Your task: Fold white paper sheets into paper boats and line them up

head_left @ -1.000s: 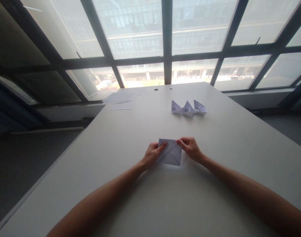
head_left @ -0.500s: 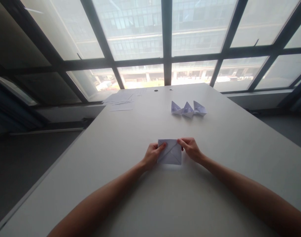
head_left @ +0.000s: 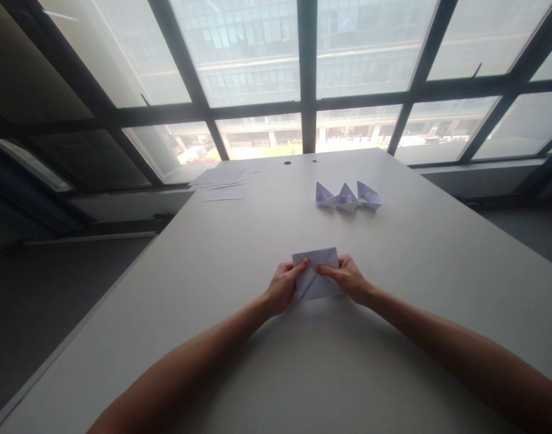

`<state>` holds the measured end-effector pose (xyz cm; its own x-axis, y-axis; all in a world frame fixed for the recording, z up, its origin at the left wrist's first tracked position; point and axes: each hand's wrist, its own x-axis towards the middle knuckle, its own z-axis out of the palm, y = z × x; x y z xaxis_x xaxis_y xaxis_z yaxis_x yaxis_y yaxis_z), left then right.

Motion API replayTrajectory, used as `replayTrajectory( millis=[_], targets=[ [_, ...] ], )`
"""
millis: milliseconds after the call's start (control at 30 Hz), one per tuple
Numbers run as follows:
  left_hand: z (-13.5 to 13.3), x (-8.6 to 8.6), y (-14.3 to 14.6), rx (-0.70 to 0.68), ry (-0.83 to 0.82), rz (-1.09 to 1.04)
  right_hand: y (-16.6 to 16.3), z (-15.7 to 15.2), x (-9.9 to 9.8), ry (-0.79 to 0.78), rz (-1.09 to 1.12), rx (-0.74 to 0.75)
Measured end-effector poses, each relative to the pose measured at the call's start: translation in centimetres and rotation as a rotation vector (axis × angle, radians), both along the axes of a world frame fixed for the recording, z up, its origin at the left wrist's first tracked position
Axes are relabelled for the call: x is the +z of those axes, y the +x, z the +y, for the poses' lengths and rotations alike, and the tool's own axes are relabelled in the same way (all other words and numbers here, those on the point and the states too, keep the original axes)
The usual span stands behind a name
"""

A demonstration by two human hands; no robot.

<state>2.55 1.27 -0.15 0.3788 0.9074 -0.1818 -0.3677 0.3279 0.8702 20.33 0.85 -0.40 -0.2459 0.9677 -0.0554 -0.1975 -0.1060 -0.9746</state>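
A partly folded sheet of white paper [head_left: 316, 268] lies on the pale table [head_left: 239, 259] in front of me. My left hand [head_left: 285, 284] pinches its left edge, with the forefinger lying on top of the sheet. My right hand [head_left: 345, 278] holds the right side, and its forefinger reaches left across the middle of the paper along a diagonal crease. Both hands are closed on the sheet. Farther back, three finished paper boats [head_left: 348, 197] stand in a row.
Loose white sheets [head_left: 225, 181] lie at the far left corner of the table. Two small dark holes [head_left: 287, 163] sit near the far edge. Large windows with dark frames rise behind it. The table's left edge drops to a dark floor.
My right hand has slid left over the paper, its forefinger now pressing across the middle. The sheet's top edge has turned slightly. The left hand has barely moved.
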Motion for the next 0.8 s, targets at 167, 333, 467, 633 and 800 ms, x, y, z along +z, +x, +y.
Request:
replayTrajectory(
  millis=[167,333,467,633,800],
  targets=[
    [0.1,-0.2,-0.1,-0.049,-0.045,-0.009,0.1,0.0,0.0,0.000,0.007,-0.030],
    [0.4,0.2,-0.9,-0.168,-0.001,0.172,0.3,0.2,0.0,-0.031,0.025,-0.123],
    [0.7,1.1,-2.0,-0.284,0.062,0.291,0.6,0.4,0.0,-0.031,0.043,-0.170],
    [1.0,1.6,-2.7,-0.316,0.183,0.401,0.7,0.7,-0.3,-0.025,0.054,-0.200],
    [1.1,1.7,-2.9,-0.370,0.184,0.477,0.8,0.8,-0.6,-0.020,0.043,-0.246]
  ],
)
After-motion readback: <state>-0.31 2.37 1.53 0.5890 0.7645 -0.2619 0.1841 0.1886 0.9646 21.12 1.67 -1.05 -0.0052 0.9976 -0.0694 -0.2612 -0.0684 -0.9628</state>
